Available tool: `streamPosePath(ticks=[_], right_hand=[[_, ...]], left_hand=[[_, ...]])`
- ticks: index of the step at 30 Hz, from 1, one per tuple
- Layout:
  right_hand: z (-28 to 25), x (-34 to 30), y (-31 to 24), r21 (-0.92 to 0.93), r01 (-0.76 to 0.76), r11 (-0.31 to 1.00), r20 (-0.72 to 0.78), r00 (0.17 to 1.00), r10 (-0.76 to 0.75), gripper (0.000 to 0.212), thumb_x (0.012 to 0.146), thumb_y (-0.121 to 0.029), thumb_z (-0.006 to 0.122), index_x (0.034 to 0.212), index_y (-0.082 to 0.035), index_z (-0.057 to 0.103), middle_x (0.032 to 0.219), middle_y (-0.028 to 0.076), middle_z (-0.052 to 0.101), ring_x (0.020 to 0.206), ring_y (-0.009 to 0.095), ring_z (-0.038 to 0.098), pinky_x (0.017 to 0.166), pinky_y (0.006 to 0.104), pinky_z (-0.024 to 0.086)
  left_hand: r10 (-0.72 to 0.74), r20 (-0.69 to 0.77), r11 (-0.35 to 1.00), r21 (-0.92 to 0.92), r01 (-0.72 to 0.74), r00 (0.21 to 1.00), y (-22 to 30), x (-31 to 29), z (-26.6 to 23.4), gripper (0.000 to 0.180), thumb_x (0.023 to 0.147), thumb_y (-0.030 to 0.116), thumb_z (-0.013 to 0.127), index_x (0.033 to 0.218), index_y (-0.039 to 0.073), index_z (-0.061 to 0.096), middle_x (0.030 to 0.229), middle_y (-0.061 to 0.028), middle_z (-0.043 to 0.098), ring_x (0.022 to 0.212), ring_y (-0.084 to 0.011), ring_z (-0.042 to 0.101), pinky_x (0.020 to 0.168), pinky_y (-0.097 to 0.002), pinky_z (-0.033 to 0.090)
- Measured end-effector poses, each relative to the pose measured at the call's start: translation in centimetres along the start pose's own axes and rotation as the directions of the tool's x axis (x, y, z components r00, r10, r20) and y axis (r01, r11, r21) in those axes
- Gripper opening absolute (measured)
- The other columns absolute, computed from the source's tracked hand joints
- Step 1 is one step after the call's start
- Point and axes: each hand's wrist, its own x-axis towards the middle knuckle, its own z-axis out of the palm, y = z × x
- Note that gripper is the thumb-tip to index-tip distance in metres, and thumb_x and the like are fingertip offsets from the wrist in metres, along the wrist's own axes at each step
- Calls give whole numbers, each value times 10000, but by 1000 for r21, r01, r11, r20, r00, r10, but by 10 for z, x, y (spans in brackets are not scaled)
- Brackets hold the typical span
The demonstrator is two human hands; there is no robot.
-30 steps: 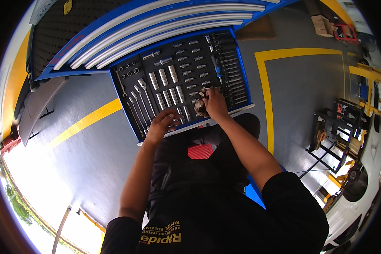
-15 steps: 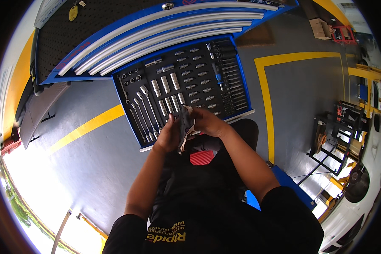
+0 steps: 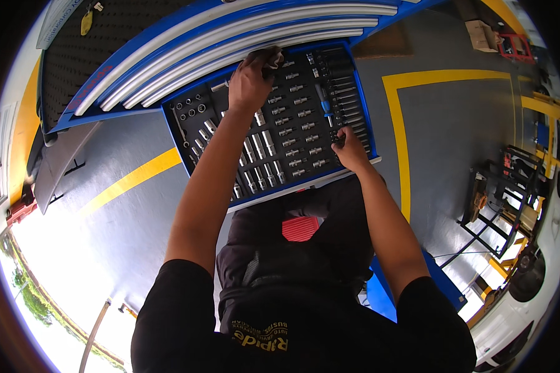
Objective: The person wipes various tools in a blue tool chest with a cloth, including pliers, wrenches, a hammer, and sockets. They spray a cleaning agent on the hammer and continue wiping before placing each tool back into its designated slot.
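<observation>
An open tool drawer (image 3: 292, 186) lies in front of me, its black foam tray set with rows of chrome sockets (image 3: 268, 143). My left hand (image 3: 250, 87) reaches to the back of the drawer, closed around a crumpled dark and whitish rag (image 3: 275, 59). Over the right part of the tray, my right hand (image 3: 353, 152) has its fingers pinched together at the small bits; what is between them, if anything, is too small to make out. Just beyond it lies a blue-handled screwdriver (image 3: 323, 99). My left forearm hides part of the wrenches (image 3: 204, 135) and sockets.
Closed blue drawers with silver handles (image 3: 255, 28) rise behind the open one. Below my lap shows a red ribbed surface (image 3: 299, 229). Yellow lines (image 3: 395, 124) cross the grey floor; a black metal rack (image 3: 491, 205) and a white car (image 3: 522, 311) stand at the right.
My hands were together on the rag over the drawer's front edge. Now they are apart: the left carried the rag to the back, and the right moved onto the bits.
</observation>
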Motion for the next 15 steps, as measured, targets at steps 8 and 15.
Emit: streamPosePath(ticks=[8, 15], right_hand=[[-15, 28, 3, 48, -104, 993, 223, 971, 90, 426, 890, -333, 779, 1100, -49, 540, 1020, 165, 671, 980, 323, 665, 876, 409, 503], [-27, 37, 0, 19, -86, 996, 310, 948, 76, 400, 874, -318, 801, 1061, -53, 567, 982, 137, 673, 919, 255, 658, 837, 371, 510]], left_hand=[[101, 125, 875, 460, -148, 987, -46, -44, 88, 770, 930, 512, 665, 1582, 209, 389, 1687, -45, 269, 1561, -296, 222, 1255, -554, 190], [63, 359, 871, 435, -227, 931, -24, -152, 95, 581, 1024, 358, 557, 1575, 254, 406, 1689, 42, 262, 1569, -254, 200, 1271, -526, 164]])
